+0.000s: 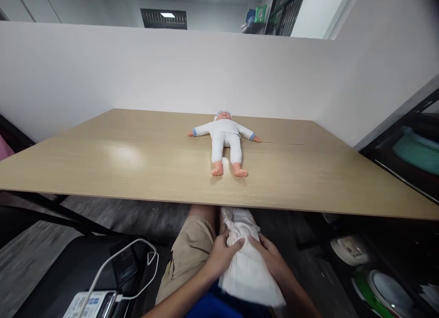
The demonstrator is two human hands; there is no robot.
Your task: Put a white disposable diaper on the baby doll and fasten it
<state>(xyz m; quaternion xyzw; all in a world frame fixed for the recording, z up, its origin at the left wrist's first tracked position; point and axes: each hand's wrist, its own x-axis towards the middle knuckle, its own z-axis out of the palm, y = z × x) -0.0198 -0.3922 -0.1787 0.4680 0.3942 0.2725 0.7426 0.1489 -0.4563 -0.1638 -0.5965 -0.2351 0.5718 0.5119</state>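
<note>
A baby doll (pixel 225 140) in a white suit and cap lies on its back on the wooden table (pixel 137 167), arms spread, bare feet toward me. Below the table's front edge, on my lap, both hands hold a white folded diaper (pixel 245 258). My left hand (pixel 221 253) grips its left side with fingers curled over the top. My right hand (pixel 270 256) is closed on its right side. Both hands are well short of the doll.
White partition walls stand behind and to the right of the table. At lower left a white cable (pixel 133 258) runs to a device (pixel 92 304) on a dark seat. Shelves with dishes (pixel 380 286) stand at the right.
</note>
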